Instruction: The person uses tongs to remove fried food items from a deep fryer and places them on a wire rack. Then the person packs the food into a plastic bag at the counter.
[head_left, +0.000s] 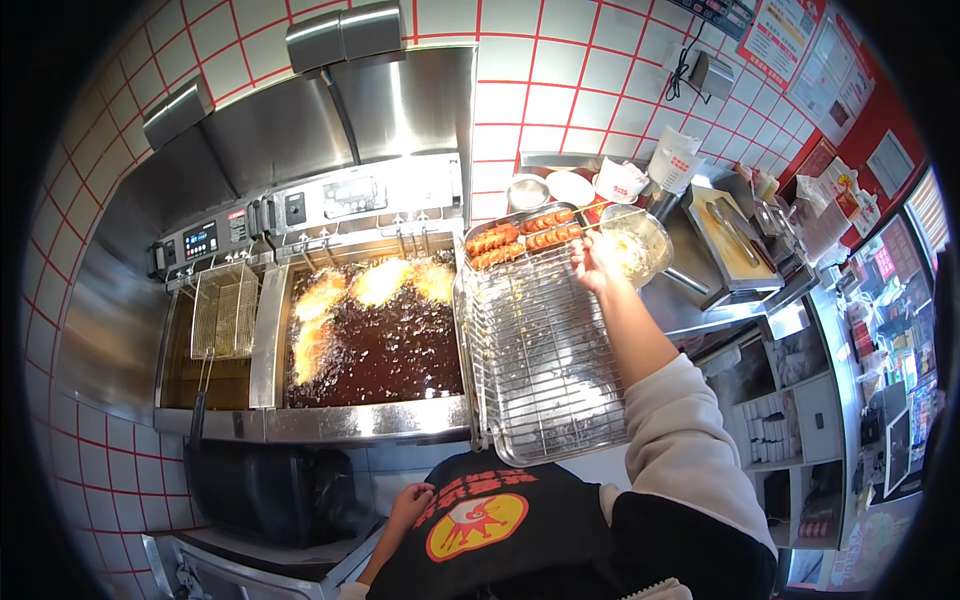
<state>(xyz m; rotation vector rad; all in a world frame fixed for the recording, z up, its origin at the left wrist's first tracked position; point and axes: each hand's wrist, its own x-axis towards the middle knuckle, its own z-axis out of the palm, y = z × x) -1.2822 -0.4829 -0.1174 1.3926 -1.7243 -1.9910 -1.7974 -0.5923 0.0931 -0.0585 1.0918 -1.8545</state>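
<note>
My right hand (592, 264) reaches over the far right of a wire draining rack (551, 352) set in a metal tray. Its fingertips are close to the wooden sticks of scored sausages (553, 237); whether they pinch a stick is not clear. More browned scored pieces (495, 246) lie beside these at the rack's far end. Low by my black apron (480, 525), my left hand (412, 501) is loosely curled, with nothing visible in it. Left of the rack, battered food (382, 282) bubbles in the dark oil of a deep fryer (367, 416).
A fry basket (223, 311) rests over the left fryer well, its handle pointing towards me. Just right of my right hand sits a handled strainer (641, 251) holding pale crumbs. Farther right, tongs (731, 229) lie on a tray (720, 259). Paper-cup stacks (673, 161) stand by the tiled wall.
</note>
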